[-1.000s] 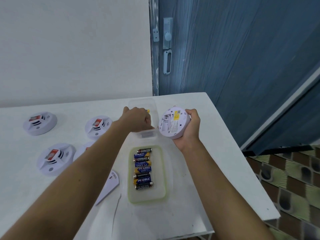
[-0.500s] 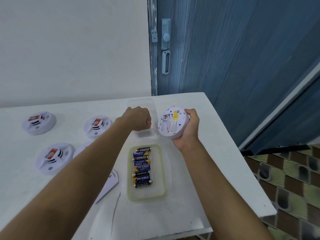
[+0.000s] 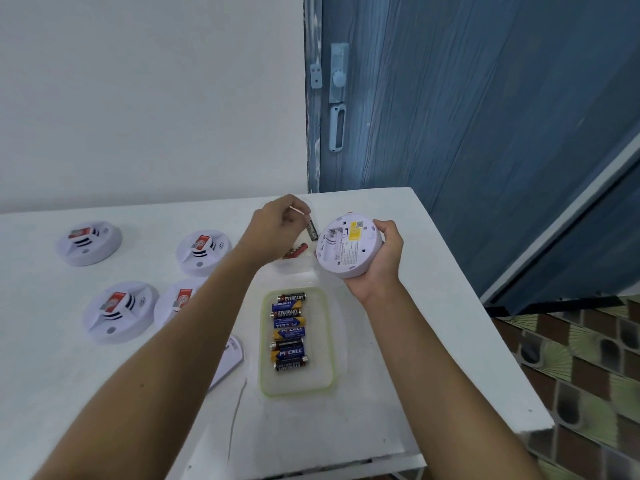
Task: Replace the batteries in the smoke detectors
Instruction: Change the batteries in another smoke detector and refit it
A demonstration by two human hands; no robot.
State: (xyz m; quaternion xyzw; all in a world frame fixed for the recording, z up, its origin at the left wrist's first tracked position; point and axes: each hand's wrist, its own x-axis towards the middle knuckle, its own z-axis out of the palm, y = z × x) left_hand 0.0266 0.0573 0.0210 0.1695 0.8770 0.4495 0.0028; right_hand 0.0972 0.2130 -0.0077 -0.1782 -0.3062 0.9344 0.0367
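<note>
My right hand (image 3: 382, 251) grips a white smoke detector (image 3: 348, 247) with its back side up, the battery slot showing. My left hand (image 3: 277, 225) pinches a black battery (image 3: 312, 230) by its top end, hanging just left of the detector. Under that hand a clear tub (image 3: 294, 268) holds red batteries (image 3: 296, 252). A green-rimmed clear tray (image 3: 329, 341) nearer me holds several batteries (image 3: 290, 330) in a row.
Several more white smoke detectors (image 3: 119, 310) with red labels lie on the white table (image 3: 433, 323) to the left. A loose white cover (image 3: 230, 358) lies under my left forearm. A blue door (image 3: 467, 98) stands behind; the table's right edge drops to a tiled floor.
My left hand has risen out of the clear tub with a black battery pinched in its fingers. The right hand keeps holding the detector in about the same place.
</note>
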